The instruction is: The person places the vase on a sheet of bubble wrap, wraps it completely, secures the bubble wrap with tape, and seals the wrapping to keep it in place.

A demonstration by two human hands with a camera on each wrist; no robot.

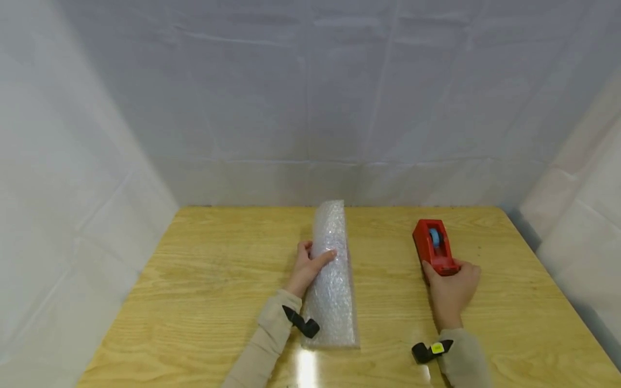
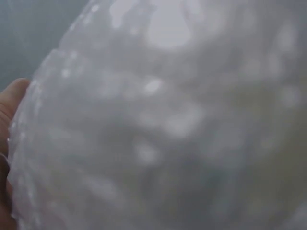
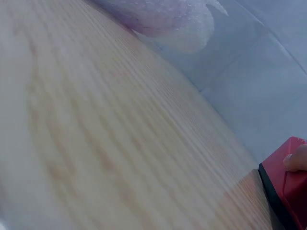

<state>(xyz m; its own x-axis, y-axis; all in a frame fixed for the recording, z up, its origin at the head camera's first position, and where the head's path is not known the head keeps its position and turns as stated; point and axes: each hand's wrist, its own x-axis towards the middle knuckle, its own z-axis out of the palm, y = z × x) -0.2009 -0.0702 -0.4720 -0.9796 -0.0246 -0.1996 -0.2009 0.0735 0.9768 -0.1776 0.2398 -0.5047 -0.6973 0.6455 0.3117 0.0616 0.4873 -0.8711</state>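
A long folded roll of clear bubble wrap lies lengthwise on the table's middle. My left hand holds its left side, thumb across the top and fingers at the side edge. Up close in the left wrist view, the bubble wrap fills most of the picture, blurred. A faint purple tint shows in the bubble wrap in the right wrist view; its cause cannot be made out. To the right, my right hand grips the near end of a red tape dispenser carrying a blue-cored tape roll.
The light wooden table has rounded far corners. White sheeting hangs behind it and along both sides. Each wrist wears a black camera mount, the left mount overlapping the wrap's edge in the head view.
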